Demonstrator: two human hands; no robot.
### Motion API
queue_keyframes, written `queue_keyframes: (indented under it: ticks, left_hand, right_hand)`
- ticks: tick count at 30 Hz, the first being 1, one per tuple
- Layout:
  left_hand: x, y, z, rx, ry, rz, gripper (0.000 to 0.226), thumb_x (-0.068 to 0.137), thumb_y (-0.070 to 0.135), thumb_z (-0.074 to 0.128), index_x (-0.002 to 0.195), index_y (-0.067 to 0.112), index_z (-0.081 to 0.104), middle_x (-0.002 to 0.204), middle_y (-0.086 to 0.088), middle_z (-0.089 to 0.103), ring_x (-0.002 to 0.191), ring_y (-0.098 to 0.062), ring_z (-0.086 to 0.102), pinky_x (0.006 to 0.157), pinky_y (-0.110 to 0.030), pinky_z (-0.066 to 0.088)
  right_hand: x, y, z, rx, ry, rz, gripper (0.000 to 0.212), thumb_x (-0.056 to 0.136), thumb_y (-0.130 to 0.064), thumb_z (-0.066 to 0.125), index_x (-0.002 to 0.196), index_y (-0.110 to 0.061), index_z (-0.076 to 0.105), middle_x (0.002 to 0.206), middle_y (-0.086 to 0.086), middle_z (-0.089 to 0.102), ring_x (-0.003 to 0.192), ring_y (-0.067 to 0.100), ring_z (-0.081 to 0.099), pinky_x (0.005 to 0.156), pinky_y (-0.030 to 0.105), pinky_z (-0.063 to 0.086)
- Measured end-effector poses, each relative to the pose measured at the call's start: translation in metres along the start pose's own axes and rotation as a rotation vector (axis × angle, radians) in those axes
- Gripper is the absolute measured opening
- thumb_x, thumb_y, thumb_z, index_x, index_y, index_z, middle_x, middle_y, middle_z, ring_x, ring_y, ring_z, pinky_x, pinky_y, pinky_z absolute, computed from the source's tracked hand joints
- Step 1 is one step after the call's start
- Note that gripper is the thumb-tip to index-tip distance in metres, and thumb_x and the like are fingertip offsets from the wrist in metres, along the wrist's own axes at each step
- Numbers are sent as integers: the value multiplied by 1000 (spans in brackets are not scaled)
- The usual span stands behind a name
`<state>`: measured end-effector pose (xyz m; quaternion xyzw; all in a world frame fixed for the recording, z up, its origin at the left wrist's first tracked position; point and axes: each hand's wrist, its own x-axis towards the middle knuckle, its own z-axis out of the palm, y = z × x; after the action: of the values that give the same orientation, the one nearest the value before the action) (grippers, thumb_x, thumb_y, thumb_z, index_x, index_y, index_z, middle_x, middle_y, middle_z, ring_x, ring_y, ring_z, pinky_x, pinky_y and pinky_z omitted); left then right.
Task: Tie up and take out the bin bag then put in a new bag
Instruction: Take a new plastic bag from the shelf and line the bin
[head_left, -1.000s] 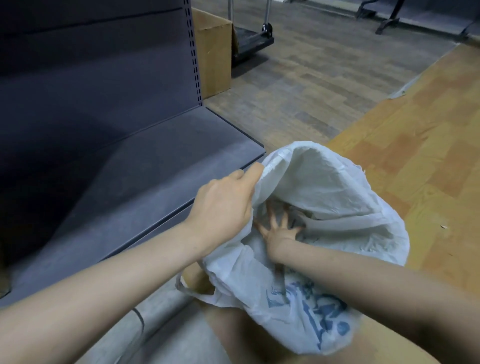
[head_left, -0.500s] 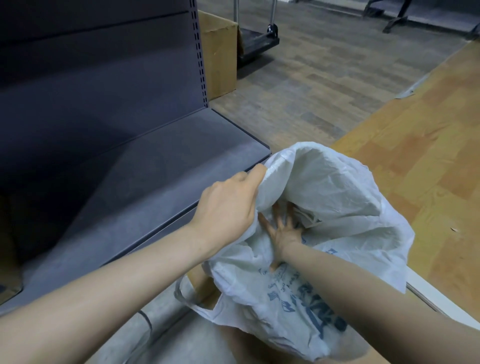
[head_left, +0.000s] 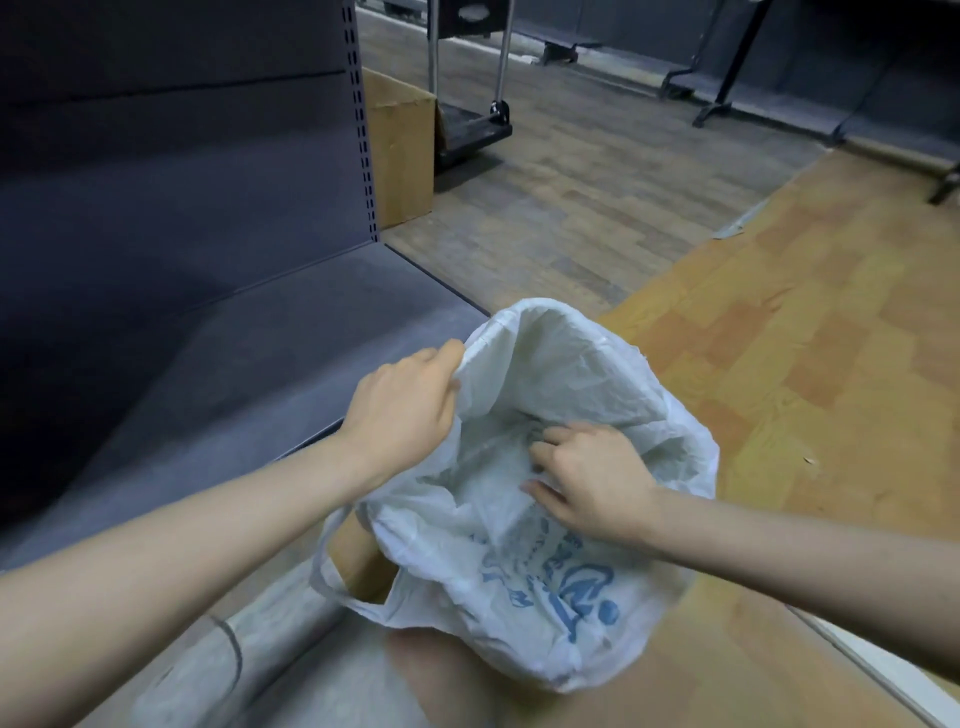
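Observation:
A white plastic bag (head_left: 566, 374) with blue print on its near side stands open in front of me. My left hand (head_left: 400, 405) grips the bag's rim at its left edge and holds it up. My right hand (head_left: 592, 478) is at the bag's mouth with fingers curled, gathering the plastic near the middle. A loop handle of the bag hangs at lower left. A brown bin or box (head_left: 363, 561) shows under the bag, mostly hidden by it.
A dark grey metal shelf unit (head_left: 234, 338) runs along the left. A cardboard box (head_left: 400, 150) stands behind it, with a black trolley (head_left: 472, 130) beyond. Wood-pattern flooring (head_left: 805, 338) spreads to the right; dark furniture legs stand at the far back.
My right hand has come up out of the bag's depth to its mouth and now curls on the plastic. My left hand keeps its hold on the rim. The view tilted up slightly.

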<state>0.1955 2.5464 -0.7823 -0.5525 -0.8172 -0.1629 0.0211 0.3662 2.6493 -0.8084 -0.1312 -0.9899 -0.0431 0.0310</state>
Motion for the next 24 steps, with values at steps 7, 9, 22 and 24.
queue_keyframes:
  ticks: [7, 9, 22, 24]
  left_hand:
    - [3, -4, 0, -90, 31, -65, 38, 96, 32, 45, 65, 16, 29, 85, 0, 41, 77, -28, 47, 62, -32, 34]
    - [5, -6, 1, -150, 11, -71, 46, 92, 38, 52, 59, 17, 29, 85, -1, 42, 76, -22, 42, 62, -32, 36]
    - [45, -10, -27, -480, -158, -149, 79, 88, 52, 55, 150, 18, 21, 156, 3, 24, 144, -16, 23, 116, -33, 23]
    - [55, -4, -25, -606, -152, -56, 64, 91, 34, 59, 147, 20, 31, 149, 5, 37, 137, -13, 35, 112, -28, 30]
  right_hand:
    - [-58, 31, -8, 520, 640, 590, 65, 75, -35, 63, 129, -7, 38, 130, 6, 37, 123, 19, 35, 105, 29, 27]
    - [-57, 28, -3, 814, 493, 809, 72, 76, -22, 68, 138, -9, 33, 129, -4, 35, 120, 12, 37, 99, 24, 32]
    - [-32, 29, 10, 1087, 526, 854, 53, 79, 17, 37, 112, -21, 50, 104, -3, 57, 86, -2, 52, 67, 10, 41]
    - [-28, 29, 9, 1074, 524, 844, 56, 77, 18, 35, 116, -20, 50, 101, -4, 57, 85, -2, 52, 68, 11, 42]
